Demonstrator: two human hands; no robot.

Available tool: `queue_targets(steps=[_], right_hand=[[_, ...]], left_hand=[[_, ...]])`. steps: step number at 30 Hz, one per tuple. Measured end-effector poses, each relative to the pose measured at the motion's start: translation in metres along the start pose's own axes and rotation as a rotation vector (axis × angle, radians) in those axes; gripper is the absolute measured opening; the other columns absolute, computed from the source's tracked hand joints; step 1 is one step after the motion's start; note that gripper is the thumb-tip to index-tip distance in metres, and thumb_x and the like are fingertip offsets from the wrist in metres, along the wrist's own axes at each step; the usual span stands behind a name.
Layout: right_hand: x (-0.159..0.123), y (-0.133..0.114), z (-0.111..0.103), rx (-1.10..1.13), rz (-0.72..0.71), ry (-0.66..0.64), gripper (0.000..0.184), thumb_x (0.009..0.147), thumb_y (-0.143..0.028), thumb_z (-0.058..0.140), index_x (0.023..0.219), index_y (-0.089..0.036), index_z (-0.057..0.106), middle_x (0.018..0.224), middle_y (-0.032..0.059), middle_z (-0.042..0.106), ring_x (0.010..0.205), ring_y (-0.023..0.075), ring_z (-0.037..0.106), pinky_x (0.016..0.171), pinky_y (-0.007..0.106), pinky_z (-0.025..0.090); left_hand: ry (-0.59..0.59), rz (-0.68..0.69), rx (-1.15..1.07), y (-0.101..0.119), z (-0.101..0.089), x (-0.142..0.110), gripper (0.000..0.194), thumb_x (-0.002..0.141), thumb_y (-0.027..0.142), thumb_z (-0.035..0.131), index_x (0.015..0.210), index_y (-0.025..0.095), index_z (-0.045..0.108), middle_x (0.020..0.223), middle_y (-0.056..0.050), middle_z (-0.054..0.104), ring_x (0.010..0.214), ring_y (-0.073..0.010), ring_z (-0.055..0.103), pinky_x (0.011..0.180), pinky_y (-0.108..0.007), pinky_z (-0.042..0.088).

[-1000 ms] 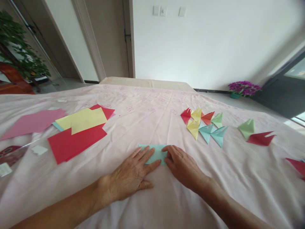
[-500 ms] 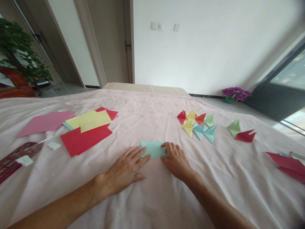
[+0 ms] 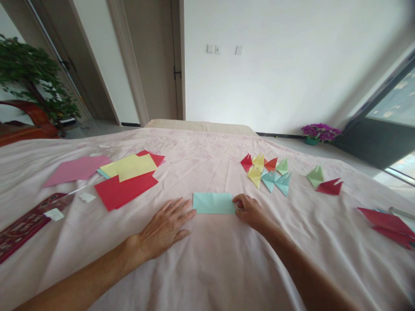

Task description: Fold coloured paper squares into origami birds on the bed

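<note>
A light blue sheet of paper (image 3: 214,203), folded into a rectangle with faint creases, lies flat on the pink cloth in front of me. My left hand (image 3: 167,224) rests flat at its left end, fingers stretched out, the fingertips at or just beside the edge. At the right end, my right hand (image 3: 249,209) has its thumb and forefinger closed about the paper's edge, the other fingers curled. Beyond it stand several folded paper shapes, among them a light blue one (image 3: 283,183), a yellow one (image 3: 254,176) and a red one (image 3: 247,162).
To the left lie red sheets (image 3: 125,192), yellow sheets (image 3: 138,167), a pink sheet (image 3: 78,169) and a dark red printed package (image 3: 29,222). On the right are a green folded shape (image 3: 315,176), a dark red one (image 3: 330,186) and red paper (image 3: 387,223). The pink cloth (image 3: 207,268) is wrinkled.
My left hand has slid left, off most of the light blue paper. My right hand has shifted right to its end, uncovering more of the paper. The view has tilted slightly.
</note>
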State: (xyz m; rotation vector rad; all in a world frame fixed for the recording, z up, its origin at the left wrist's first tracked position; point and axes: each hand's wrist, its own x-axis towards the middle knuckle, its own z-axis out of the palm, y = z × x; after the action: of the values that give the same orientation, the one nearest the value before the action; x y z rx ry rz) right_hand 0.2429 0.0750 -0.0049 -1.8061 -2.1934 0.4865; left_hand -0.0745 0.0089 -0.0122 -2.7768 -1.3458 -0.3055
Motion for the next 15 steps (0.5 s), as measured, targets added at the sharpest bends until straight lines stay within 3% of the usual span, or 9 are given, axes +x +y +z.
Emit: queue_targets(steps=[3,6,9,15], right_hand=[[0.003,0.008,-0.005,0.04,0.022,0.028,0.038,0.076,-0.011,0.045,0.11,-0.019,0.061,0.092,0.0037,0.065,0.085,0.0169,0.058,0.074,0.027,0.039],[0.003,0.007,-0.006,0.08,0.045,0.054,0.033,0.084,-0.022,0.042,0.108,-0.019,0.065,0.093,0.005,0.068,0.085,0.0178,0.061,0.074,0.028,0.042],[0.0,0.001,-0.003,0.101,0.067,0.087,0.031,0.084,-0.034,0.049,0.106,-0.021,0.067,0.092,0.0048,0.068,0.088,0.02,0.061,0.075,0.03,0.043],[-0.013,-0.01,0.002,0.149,0.085,0.164,0.027,0.074,-0.034,0.059,0.097,-0.023,0.07,0.096,0.0048,0.066,0.096,0.0226,0.056,0.082,0.034,0.042]], left_hand=[[-0.002,-0.056,-0.121,-0.007,-0.004,-0.005,0.039,0.097,0.038,0.041,0.135,0.031,0.049,0.145,-0.003,0.046,0.136,-0.0197,0.038,0.111,-0.041,0.033],[0.071,-0.229,-0.242,-0.009,-0.001,-0.001,0.036,0.098,0.032,0.037,0.125,0.025,0.059,0.137,-0.005,0.055,0.128,-0.0172,0.049,0.107,-0.036,0.04],[0.145,-0.337,-0.288,-0.003,0.01,0.013,0.046,0.088,0.033,0.055,0.131,0.016,0.053,0.138,-0.013,0.052,0.129,-0.0234,0.047,0.108,-0.041,0.038],[0.286,-0.425,-0.452,0.012,0.027,0.046,0.047,0.071,0.017,0.071,0.117,0.017,0.061,0.133,-0.013,0.056,0.127,-0.0273,0.049,0.108,-0.046,0.036]])
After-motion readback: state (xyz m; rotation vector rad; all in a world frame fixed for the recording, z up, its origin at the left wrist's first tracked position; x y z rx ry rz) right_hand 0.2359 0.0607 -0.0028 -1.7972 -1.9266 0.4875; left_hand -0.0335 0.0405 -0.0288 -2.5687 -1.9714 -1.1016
